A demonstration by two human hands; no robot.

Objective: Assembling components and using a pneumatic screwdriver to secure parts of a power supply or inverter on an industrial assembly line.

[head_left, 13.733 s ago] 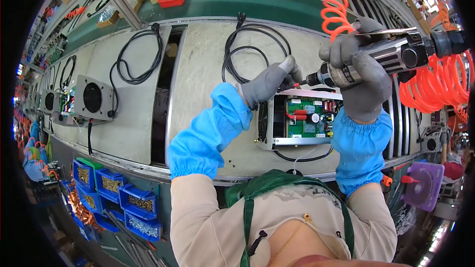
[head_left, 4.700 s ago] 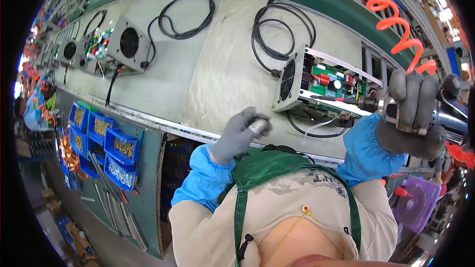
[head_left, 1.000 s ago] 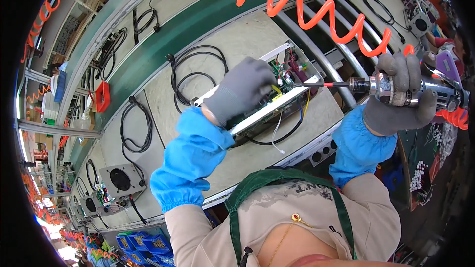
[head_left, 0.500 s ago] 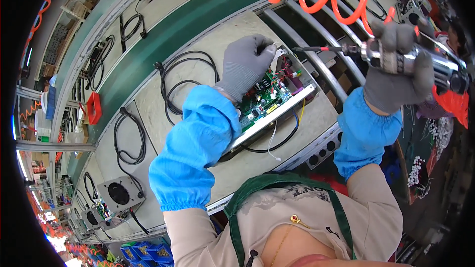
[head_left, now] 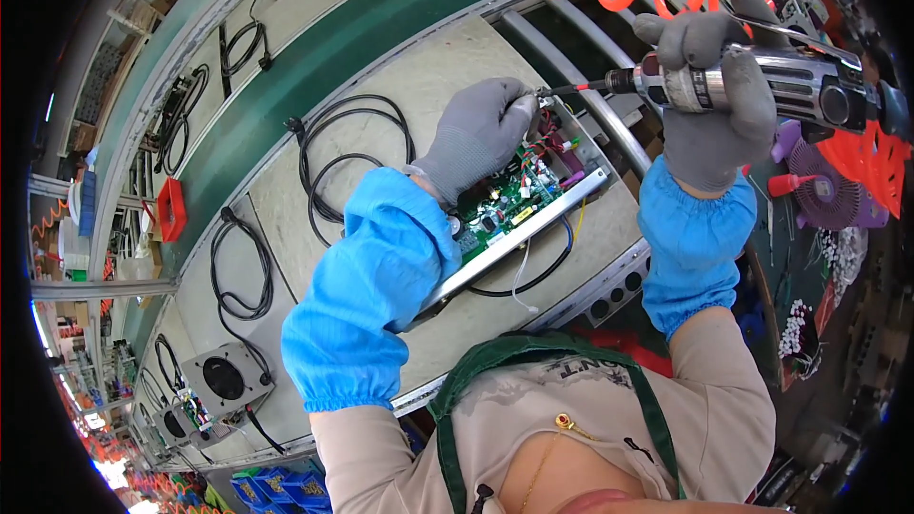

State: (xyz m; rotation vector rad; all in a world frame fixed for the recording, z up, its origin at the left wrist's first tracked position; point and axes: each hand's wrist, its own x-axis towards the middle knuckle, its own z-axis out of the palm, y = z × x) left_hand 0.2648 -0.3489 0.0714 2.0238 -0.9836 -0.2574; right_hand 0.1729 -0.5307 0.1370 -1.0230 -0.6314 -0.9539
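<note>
Grey-gloved hands, two: left hand (head_left: 479,133) on one circuit board (head_left: 514,205), right hand (head_left: 709,100) gripping one screwdriver (head_left: 762,86)

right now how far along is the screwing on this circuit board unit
Done: the green circuit board already sits inside its metal case on the bench. In hand: the right hand holds the power screwdriver with its bit at the case's far corner, where the left hand steadies things. Left: whether that screw is seated cannot be told; white and yellow wires hang loose over the near edge.
</note>
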